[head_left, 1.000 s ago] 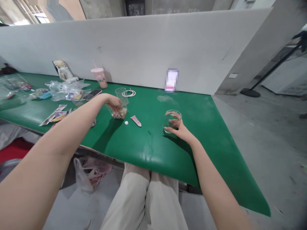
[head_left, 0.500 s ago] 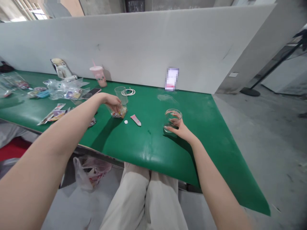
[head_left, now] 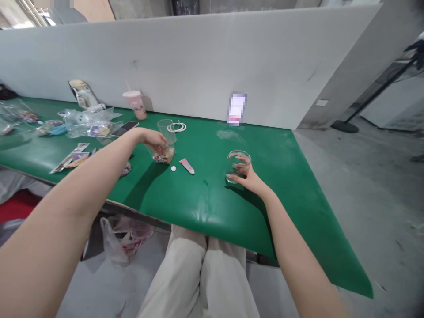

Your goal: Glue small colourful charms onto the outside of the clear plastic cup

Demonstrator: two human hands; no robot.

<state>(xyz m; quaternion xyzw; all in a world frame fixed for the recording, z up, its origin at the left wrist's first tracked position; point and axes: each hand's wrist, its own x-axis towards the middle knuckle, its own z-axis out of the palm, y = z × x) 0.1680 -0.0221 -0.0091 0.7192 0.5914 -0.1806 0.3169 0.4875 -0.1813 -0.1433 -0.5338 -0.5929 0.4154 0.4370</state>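
Observation:
My left hand reaches down into a clear box of small colourful pieces, its fingers bunched together. What sits between the fingertips is hidden. Wrapped around a clear glass cup is my right hand, thumb at the near side and fingers behind; the cup stands upright on the table. Between the two hands lie a small pink and white tube and a round white cap. Just behind the box stands another clear cup.
A coiled white cable, a pink tumbler with a straw and a phone are toward the back. Plastic bags and flat packets spread leftward on the green table. A lit phone leans on the white partition.
The view has shifted very slightly. My left hand stays in the box and my right hand stays on the cup, with almost no movement.

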